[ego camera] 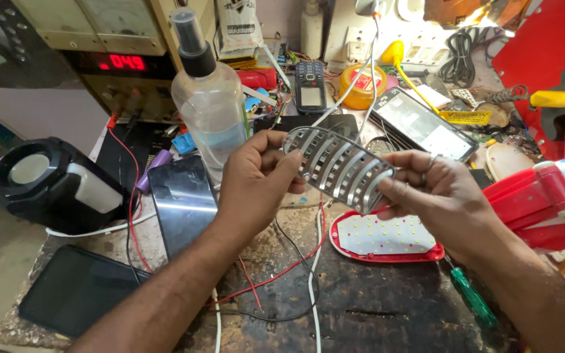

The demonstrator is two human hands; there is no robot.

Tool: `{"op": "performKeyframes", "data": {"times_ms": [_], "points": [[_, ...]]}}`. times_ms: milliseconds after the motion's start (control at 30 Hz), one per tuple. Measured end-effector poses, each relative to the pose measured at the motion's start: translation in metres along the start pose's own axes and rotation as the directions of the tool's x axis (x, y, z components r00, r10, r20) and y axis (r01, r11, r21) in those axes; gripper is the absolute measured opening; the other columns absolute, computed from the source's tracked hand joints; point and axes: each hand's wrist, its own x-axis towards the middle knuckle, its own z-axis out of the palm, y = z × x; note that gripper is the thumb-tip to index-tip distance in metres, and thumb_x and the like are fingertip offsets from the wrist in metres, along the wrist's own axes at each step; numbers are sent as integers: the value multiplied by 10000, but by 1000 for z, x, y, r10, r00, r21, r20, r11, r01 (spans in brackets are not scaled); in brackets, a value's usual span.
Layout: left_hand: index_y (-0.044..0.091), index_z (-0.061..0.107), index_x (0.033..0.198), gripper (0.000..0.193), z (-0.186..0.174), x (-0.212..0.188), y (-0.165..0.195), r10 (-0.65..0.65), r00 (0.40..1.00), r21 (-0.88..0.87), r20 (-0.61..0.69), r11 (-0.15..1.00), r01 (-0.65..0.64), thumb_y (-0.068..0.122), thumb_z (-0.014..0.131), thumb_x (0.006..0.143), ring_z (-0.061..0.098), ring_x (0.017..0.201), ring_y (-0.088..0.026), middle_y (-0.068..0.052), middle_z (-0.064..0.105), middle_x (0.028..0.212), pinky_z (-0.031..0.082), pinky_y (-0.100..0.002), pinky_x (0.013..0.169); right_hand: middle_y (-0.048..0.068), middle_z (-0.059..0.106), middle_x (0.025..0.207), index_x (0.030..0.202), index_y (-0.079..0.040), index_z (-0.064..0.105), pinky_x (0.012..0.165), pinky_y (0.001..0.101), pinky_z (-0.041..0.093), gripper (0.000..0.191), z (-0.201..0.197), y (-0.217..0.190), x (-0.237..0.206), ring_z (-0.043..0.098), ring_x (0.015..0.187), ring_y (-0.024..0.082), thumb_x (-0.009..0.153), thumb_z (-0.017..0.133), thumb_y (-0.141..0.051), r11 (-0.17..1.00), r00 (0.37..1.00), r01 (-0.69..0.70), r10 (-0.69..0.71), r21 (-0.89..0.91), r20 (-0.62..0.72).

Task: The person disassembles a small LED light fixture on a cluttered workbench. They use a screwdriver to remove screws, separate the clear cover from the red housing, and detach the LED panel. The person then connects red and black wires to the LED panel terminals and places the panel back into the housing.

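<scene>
Silver reflector panel (339,168), ends hidden under both hands (256,180)

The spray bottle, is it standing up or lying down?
Standing up. The spray bottle sits upright on the workbench, nozzle on top, behind the left hand.

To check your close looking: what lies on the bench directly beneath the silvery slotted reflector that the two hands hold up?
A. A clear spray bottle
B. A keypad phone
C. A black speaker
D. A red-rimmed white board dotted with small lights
D: under the reflector, held between the left hand and right hand, the red-rimmed light board lies flat on the bench.
</scene>
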Motion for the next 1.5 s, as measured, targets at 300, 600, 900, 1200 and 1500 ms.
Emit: {"op": "performKeyframes", "data": {"times_ms": [300, 600, 900, 1200, 1500], "points": [[81, 727, 1050, 188, -4, -5, 6, 164, 986, 571, -6, 810, -132, 260, 720, 993, 631, 602, -79, -32, 721, 697, 489, -251, 517, 90, 724, 1054, 1371, 18, 597, 781, 260, 603, 431, 15, -3, 8, 691, 898, 105, 960, 675, -86, 902, 921, 317, -367, -293, -133], [46, 599, 1123, 268, -5, -4, 2, 211, 977, 704, -40, 699, -122, 192, 695, 920, 718, 616, -243, -114, 723, 744, 531, -400, 582, 93, 795, 935, 1237, -129, 732, 742, 280, 585, 295, 11, -33, -49, 770, 864, 118, 955, 698, -209, 573, 890, 235, -452, -785, -63], [38, 620, 1177, 399, -8, -11, -3, 330, 940, 868, 84, 439, -232, 239, 759, 863, 662, 986, -419, -203, 667, 1141, 526, -516, 792, 37, 744, 757, 1081, -129, 799, 546, 257, 485, 255, 3, -3, -134, 589, 622, 91, 830, 821, -168, 479, 802, 37, -537, -877, -260], [72, 707, 1080, 344, -1, -23, 7, 454, 860, 947, 233, 95, -307, 310, 798, 850, 663, 983, -330, -117, 675, 1111, 549, -462, 766, 95, 775, 976, 1006, -107, 779, 782, 409, 571, 277, 10, 43, -151, 718, 868, 284, 747, 833, -190, 236, 734, -87, -642, -968, -222], [75, 712, 1046, 353, 39, -39, 13, 212, 723, 638, 657, 355, -684, 336, 791, 821, 636, 1064, -328, -130, 680, 1127, 491, -453, 879, 48, 751, 944, 985, -177, 807, 806, 381, 577, 209, 1, 46, -157, 722, 891, 240, 787, 827, -240, 187, 755, -297, -555, -937, -350]]}}
